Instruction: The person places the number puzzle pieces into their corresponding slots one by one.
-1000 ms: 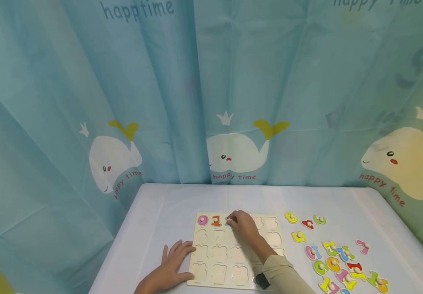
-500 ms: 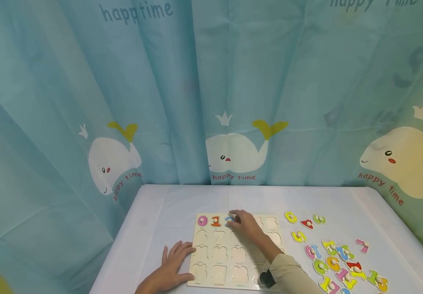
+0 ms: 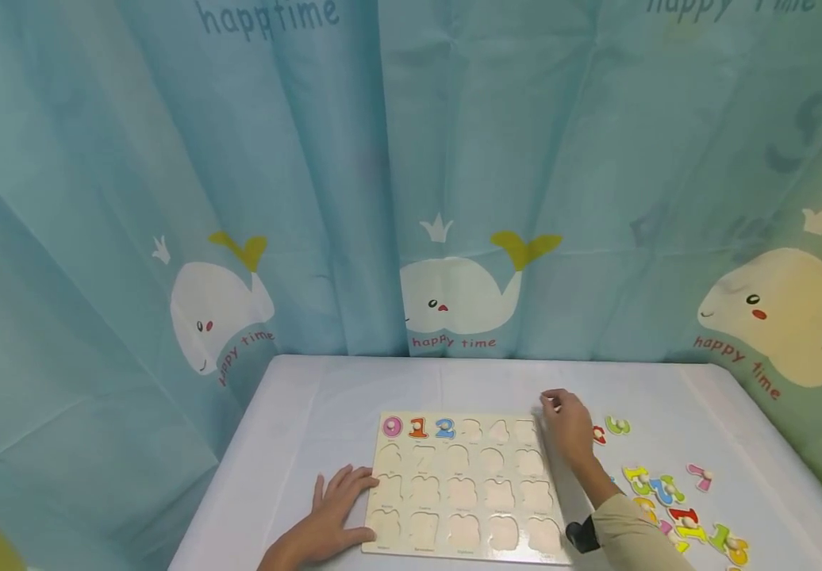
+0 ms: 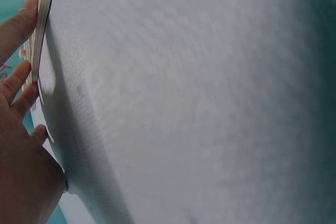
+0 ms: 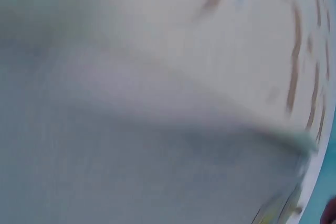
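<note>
A wooden number puzzle board (image 3: 478, 474) lies flat on the white table. In its top row sit a pink 0 (image 3: 393, 427), an orange 1 (image 3: 419, 429) and a blue 2 (image 3: 445, 429); the other recesses show bare wood. My left hand (image 3: 332, 515) rests at the board's left edge with fingers spread; in the left wrist view its thumb and fingertips touch the board's side (image 4: 43, 30). Past the board's upper right corner is my right hand (image 3: 570, 428), fingers loosely bent, no piece visible in it. It covers some loose pieces. The right wrist view is blurred.
Loose knobbed number pieces lie right of the board: a green 3 (image 3: 618, 426), a partly hidden red 4 (image 3: 600, 434), a pink 7 (image 3: 701, 477), a blue-and-green 12 (image 3: 666, 490) and several more. A blue whale-print curtain (image 3: 354, 198) hangs behind the table (image 3: 325, 396).
My right hand has left the blue 2 in the top row and moved right, off the board towards the loose pieces. My left hand has stayed at the board's left edge.
</note>
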The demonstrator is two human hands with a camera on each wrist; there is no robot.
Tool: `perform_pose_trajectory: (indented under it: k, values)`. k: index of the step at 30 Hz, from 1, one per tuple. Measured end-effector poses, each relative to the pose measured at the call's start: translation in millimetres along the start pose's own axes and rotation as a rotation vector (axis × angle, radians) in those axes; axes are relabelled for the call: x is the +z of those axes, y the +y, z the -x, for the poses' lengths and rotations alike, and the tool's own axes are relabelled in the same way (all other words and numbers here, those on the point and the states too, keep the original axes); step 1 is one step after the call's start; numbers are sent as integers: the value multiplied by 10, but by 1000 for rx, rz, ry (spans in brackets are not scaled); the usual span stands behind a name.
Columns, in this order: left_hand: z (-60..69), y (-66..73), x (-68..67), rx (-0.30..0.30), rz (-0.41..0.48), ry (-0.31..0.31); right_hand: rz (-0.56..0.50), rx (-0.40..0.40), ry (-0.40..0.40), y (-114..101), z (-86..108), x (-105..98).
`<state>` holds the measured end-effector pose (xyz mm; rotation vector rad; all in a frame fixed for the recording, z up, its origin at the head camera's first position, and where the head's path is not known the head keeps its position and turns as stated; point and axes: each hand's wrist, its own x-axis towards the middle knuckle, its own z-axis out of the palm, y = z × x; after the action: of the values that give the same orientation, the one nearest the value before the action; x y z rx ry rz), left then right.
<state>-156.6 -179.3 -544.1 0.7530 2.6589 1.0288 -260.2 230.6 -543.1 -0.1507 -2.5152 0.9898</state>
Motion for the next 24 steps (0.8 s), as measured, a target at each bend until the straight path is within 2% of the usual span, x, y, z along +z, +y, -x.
perform_pose_trajectory:
  k: [3,5,9,12,14,17,21,24]
  values:
    - [2,1,-25,13,-13,8,81,112,103,140,10,-180]
    - [1,14,-40,12,-3,4,110,178,110,235,26,-295]
    - [11,37,-44,16,11,1,161,336,26,442,50,-483]
    - [18,33,-31,17,15,0,170,416,-41,579,77,-554]
    - [17,25,-22,16,14,1,158,423,-48,645,96,-572]
    - [10,11,-5,16,10,4,137,396,-17,697,107,-595]
    - [7,1,10,19,-1,14,146,343,-2,709,100,-637]
    - [5,1,13,12,-10,14,137,354,-5,684,100,-659]
